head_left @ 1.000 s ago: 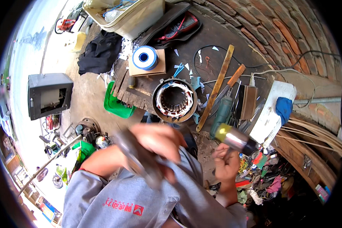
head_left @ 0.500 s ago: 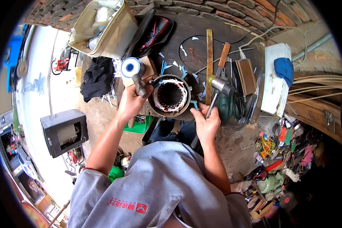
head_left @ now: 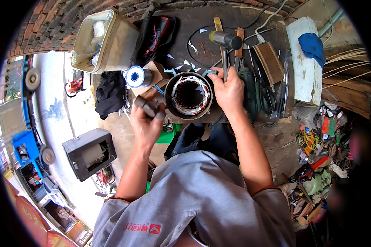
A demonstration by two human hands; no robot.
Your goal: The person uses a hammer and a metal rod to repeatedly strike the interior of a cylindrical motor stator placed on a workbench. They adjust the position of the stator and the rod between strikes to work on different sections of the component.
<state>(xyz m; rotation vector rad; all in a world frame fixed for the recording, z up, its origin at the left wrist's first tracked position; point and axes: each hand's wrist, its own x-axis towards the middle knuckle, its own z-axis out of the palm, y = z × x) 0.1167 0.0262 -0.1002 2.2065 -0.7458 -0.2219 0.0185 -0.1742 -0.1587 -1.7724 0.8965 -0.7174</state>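
A round motor stator (head_left: 169, 95), a dark metal ring lined with white-bound windings, stands on the bench between my hands. Light-blue lugs (head_left: 210, 72) stick out at its far left and far right. My left hand (head_left: 146, 125), beside the stator's near left side, is closed around a hammer (head_left: 145, 105) with a blunt steel head. My right hand (head_left: 230, 91), at the far right of the ring, grips the metal handle of a mallet (head_left: 226, 40). The mallet's black and yellowish head points away from me. My right thumb lies close to the right lug; contact is unclear.
A solder-like wire spool (head_left: 139, 77) stands by a cardboard box left of the stator. Behind are a cream bucket (head_left: 121, 47) and a red-black meter (head_left: 158, 35). A green power tool (head_left: 246, 88), scissors and a brown block (head_left: 269, 61) lie to the right.
The stator has turned counterclockwise, its light-blue lugs shifting to the far side. My right hand has moved away from me with the mallet. My left hand has come nearer my body with the hammer.
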